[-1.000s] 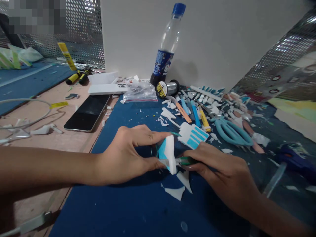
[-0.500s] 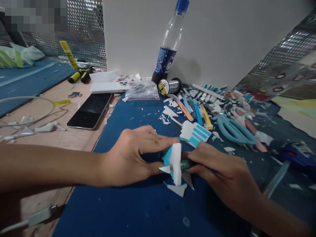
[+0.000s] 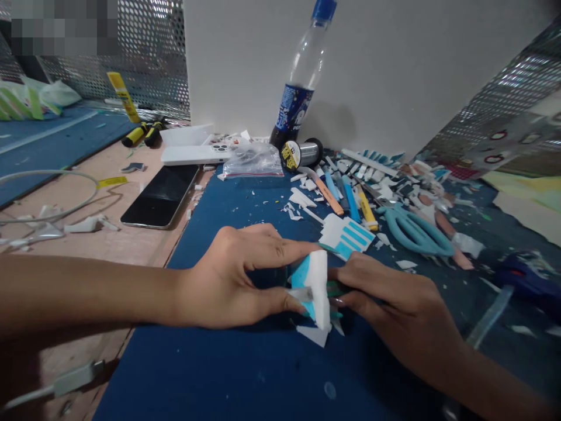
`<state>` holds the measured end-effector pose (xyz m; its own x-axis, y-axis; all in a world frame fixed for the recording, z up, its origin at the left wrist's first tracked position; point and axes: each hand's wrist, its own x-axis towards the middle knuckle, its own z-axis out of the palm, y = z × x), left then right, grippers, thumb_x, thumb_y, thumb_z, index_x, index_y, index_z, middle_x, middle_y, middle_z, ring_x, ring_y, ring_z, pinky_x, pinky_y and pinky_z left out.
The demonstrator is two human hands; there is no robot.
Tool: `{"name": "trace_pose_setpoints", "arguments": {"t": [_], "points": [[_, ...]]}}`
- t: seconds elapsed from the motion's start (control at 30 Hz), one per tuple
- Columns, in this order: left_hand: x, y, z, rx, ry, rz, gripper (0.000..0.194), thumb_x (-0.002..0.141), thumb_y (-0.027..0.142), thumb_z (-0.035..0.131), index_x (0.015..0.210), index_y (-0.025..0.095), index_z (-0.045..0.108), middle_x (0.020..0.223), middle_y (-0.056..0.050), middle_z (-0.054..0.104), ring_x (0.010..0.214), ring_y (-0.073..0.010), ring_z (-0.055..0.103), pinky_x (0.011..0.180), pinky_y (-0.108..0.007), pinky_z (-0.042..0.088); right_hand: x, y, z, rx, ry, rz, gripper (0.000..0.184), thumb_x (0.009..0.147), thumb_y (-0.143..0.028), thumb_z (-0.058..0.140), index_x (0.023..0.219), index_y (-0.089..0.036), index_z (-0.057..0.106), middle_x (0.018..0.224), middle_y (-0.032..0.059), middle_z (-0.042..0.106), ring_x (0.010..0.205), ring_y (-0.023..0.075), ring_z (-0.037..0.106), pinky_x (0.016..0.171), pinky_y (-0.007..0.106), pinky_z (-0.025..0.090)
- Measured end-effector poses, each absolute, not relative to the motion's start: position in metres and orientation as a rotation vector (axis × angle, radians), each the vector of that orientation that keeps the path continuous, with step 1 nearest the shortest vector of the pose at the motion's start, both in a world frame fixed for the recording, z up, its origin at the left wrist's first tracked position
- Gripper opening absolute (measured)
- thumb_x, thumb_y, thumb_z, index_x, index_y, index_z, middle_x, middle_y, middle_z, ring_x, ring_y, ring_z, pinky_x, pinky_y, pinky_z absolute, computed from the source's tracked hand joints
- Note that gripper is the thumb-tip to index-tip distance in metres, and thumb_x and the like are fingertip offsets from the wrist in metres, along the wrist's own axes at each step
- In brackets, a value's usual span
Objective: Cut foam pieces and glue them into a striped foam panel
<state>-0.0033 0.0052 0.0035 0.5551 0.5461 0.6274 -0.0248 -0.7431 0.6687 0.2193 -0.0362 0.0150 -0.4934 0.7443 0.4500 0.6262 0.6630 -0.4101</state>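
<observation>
A white and light-blue foam piece stands on edge between my hands, above the blue mat. My left hand pinches it, thumb and forefinger apart at its left side. My right hand is closed around a craft knife with a green handle, mostly hidden by the fingers. The blade shows on the foam's left side, near my left thumb; whether it passes through or behind the foam is hard to tell. Pale offcuts lie just beneath.
Behind my hands lie a blue-striped white piece, light-blue scissors, cutter knives and a heap of scraps. A cola bottle and a wire spool stand near the white board. A phone lies left.
The foam piece has shifted slightly right and turned, with more of its blue face showing. Less of the blade extends past its left side, and my left thumb has moved right.
</observation>
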Motion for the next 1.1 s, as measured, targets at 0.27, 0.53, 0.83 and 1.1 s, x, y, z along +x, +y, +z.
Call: {"name": "trace_pose_setpoints", "arguments": {"t": [0.27,0.53,0.83,1.1], "points": [[-0.0052,0.0064,0.0037,2.099,0.437,1.122,0.046,0.071,0.022,0.076,0.116,0.016,0.064,0.081,-0.006,0.07,0.073,-0.0153,0.059,0.069,-0.027,0.05,0.2236,-0.0354,0.0162,-1.03,-2.3,0.19,0.016,0.088,-0.018,0.05,0.083,-0.021,0.064,0.064,0.0011,0.065,0.056,0.0139,0.059,0.048,0.024,0.045],[-0.0065,0.0076,0.0044,2.057,0.476,1.2,0.046,0.071,0.023,0.076,0.114,0.011,0.065,0.074,-0.006,0.067,0.07,-0.0142,0.057,0.064,-0.025,0.048,0.2278,-0.0296,0.0177,-1.037,-2.292,0.154,0.013,0.088,-0.015,0.052,0.085,-0.02,0.064,0.067,0.0015,0.067,0.059,0.0139,0.061,0.05,0.023,0.047],[-0.0044,0.0081,0.0037,2.178,0.346,1.25,0.045,0.075,0.017,0.072,0.118,0.014,0.062,0.094,-0.012,0.073,0.078,-0.0169,0.066,0.075,-0.031,0.051,0.2242,-0.0295,0.0168,-1.052,-2.286,0.188,0.016,0.087,-0.013,0.051,0.083,-0.02,0.064,0.065,0.0012,0.066,0.058,0.0136,0.062,0.048,0.023,0.046],[-0.004,0.006,0.0007,2.275,0.378,1.242,0.047,0.073,0.018,0.074,0.118,0.013,0.061,0.097,-0.012,0.072,0.079,-0.017,0.067,0.074,-0.031,0.051,0.2244,-0.0291,0.0147,-1.005,-2.294,0.202,0.013,0.085,-0.012,0.053,0.087,-0.021,0.063,0.066,0.0003,0.066,0.059,0.0133,0.061,0.049,0.022,0.046]]}}
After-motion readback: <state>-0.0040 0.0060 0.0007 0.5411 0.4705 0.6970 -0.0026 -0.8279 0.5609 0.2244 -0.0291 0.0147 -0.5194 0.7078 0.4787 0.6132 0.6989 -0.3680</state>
